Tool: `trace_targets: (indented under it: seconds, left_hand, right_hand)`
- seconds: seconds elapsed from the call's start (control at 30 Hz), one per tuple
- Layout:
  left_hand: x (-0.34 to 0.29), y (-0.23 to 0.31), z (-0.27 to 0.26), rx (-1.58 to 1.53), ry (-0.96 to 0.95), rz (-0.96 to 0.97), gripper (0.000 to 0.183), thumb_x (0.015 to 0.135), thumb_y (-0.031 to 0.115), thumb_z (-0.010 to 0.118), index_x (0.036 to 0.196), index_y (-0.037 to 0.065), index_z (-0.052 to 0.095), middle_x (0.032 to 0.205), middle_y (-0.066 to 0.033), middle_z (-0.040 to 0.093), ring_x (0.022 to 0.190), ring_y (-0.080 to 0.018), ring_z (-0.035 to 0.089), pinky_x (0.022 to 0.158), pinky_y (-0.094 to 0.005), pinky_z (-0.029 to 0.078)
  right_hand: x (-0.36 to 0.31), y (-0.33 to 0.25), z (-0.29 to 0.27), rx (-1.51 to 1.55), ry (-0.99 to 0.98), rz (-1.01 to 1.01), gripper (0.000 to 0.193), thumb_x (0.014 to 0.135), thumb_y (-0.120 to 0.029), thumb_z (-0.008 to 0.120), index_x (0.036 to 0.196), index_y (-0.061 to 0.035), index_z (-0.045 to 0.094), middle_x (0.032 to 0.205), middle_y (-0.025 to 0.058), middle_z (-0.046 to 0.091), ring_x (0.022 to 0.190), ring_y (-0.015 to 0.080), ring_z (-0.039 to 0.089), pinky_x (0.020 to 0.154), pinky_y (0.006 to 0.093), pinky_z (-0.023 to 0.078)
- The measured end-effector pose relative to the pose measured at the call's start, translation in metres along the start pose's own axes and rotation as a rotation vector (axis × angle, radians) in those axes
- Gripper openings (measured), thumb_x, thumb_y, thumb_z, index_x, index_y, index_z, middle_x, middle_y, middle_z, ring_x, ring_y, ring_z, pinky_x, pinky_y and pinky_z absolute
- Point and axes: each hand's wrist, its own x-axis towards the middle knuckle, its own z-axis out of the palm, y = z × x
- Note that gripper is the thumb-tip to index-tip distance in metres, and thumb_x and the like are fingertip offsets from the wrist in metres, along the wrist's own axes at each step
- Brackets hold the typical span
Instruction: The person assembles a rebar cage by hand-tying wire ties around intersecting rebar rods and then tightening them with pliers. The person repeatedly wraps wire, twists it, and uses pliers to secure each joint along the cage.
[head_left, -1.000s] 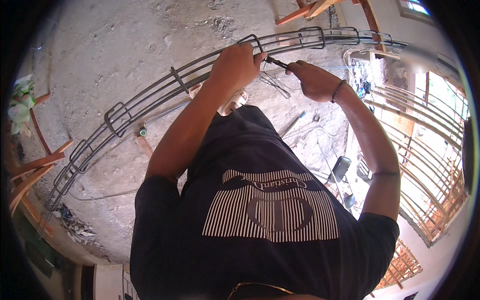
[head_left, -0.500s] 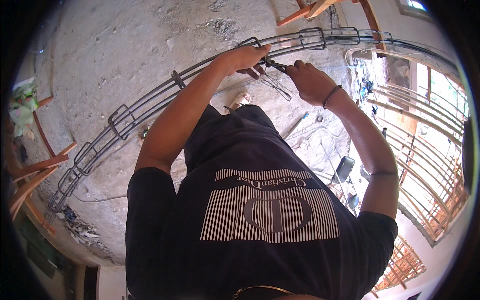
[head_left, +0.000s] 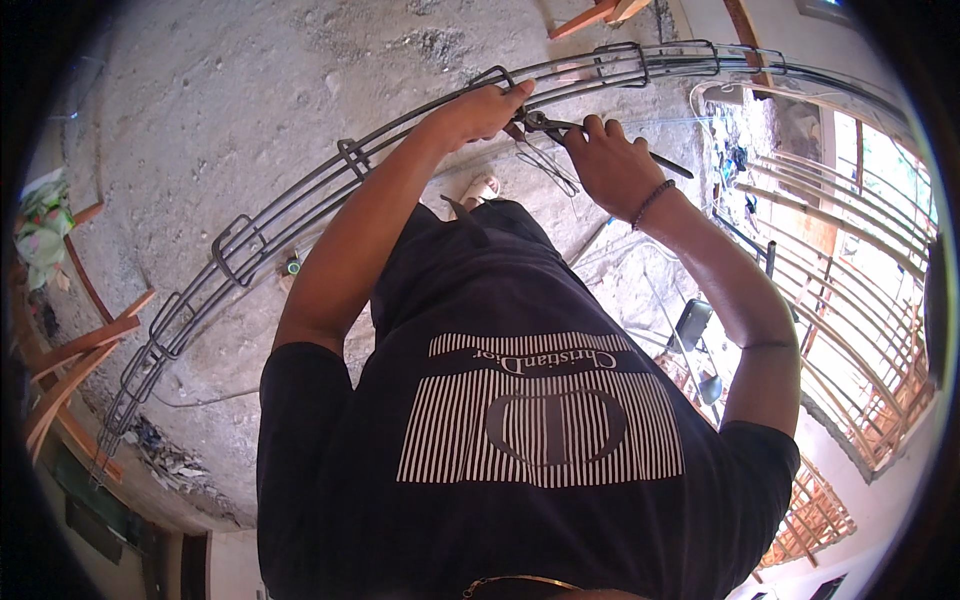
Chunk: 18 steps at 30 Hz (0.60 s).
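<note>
Rough grey concrete floor (head_left: 230, 110) fills the upper left of the head view, dusty and pitted, with scraps of timber (head_left: 70, 350) at nine o'clock and a crumpled green bag (head_left: 40, 225) just above them. At three o'clock a stack of further steel cages (head_left: 850, 330) lies by a bright opening.

A long rebar cage (head_left: 300, 205) of parallel bars bound by rectangular stirrups sweeps from eight o'clock up over the top to one o'clock, bent into an arc by the lens. The person's dark printed shirt (head_left: 540, 420) covers the lower middle.

The left hand (head_left: 478, 112) reaches up to twelve o'clock and its grip is closed around the top bars of the cage, just beside a stirrup (head_left: 497, 78). The right hand (head_left: 610, 165) sits just to the right, at about one o'clock, its grip clamped on the handles of a pair of pincers (head_left: 545, 124); a beaded bracelet (head_left: 652, 202) circles that wrist. The pincer head points left and meets the cage right beside the left fingertips. Thin tie wire (head_left: 548, 165) hangs loose below the tool. One light sandal (head_left: 480, 187) shows between the forearms, under the bars.
</note>
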Motion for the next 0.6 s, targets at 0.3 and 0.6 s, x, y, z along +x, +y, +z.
trace_targets:
  seconds: [0.3, 0.6]
  left_hand:
    - [0.002, 0.000, -0.002, 0.007, 0.001, -0.080, 0.082, 0.093, 0.080, 0.044, 0.111, 0.003, 0.068, 0.072, -0.0011, 0.050, 0.064, -0.0142, 0.038, 0.054, -0.0304, 0.031]
    - [0.002, -0.001, 0.002, -0.067, -0.020, 0.016, 0.071, 0.097, 0.073, 0.047, 0.103, 0.006, 0.071, 0.083, -0.0064, 0.072, 0.060, -0.0116, 0.037, 0.050, -0.0291, 0.030]
  right_hand:
    - [-0.001, -0.002, 0.009, 0.038, 0.082, 0.003, 0.022, 0.098, -0.012, 0.050, 0.119, -0.0044, 0.053, 0.106, 0.0171, 0.061, 0.095, 0.0350, 0.069, 0.075, 0.0518, 0.060]
    - [-0.001, 0.020, 0.033, 0.397, -0.004, -0.053, 0.024, 0.096, -0.011, 0.056, 0.118, -0.0031, 0.052, 0.092, 0.0212, 0.066, 0.082, 0.0355, 0.072, 0.067, 0.0462, 0.059]
